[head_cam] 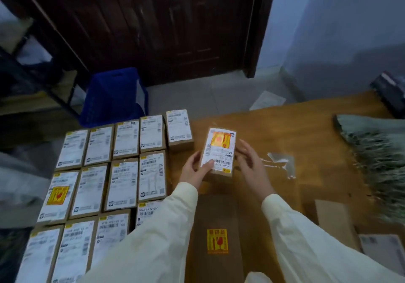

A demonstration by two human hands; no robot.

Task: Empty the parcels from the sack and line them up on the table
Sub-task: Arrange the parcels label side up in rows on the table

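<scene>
Both hands work one parcel on the bench: the left hand holds its near corner, thumb on the label, while the right hand lies beside its right edge with fingers loosely straight, contact unclear. It stands apart from the rows. Best, I judge, to slide it left beside the top row's last box, edges flush, label up. Right of it the sack lies flat; contents hidden. A blue crate stands on the floor, holding something pale
</scene>
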